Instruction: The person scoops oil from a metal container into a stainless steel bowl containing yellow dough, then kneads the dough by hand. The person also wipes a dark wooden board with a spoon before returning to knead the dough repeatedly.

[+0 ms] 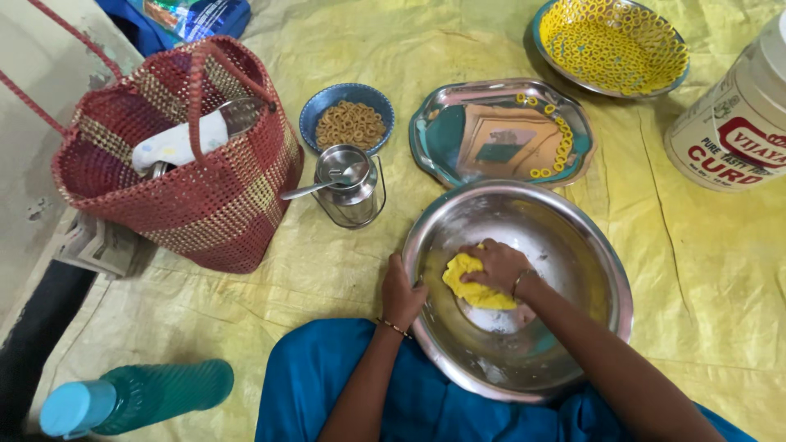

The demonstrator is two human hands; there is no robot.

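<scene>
The right hand (501, 266) is pressing down, fingers curled, on a lump of yellow dough (473, 286) lying at the bottom of a large steel bowl (610, 278), while the left hand (403, 293) is gripping the bowl's near rim with fingers closed over the edge, apparently steadying it against the push of the kneading. The bowl is resting on a yellow sheet (704, 270) just in front of the person's blue-clad lap, and pale floury smears are clinging to its inner wall. Beyond it, a steel tray (442, 143) is holding a short curved line of small yellow rings, and a round dish (610, 41) farther back is filling up with many more of them (laid out side by side, probably so they do not stick). A small blue bowl (350, 119) is carrying browner rings. Beside it, a little steel pot (350, 187) with a spoon is standing near a red woven basket (196, 176).
</scene>
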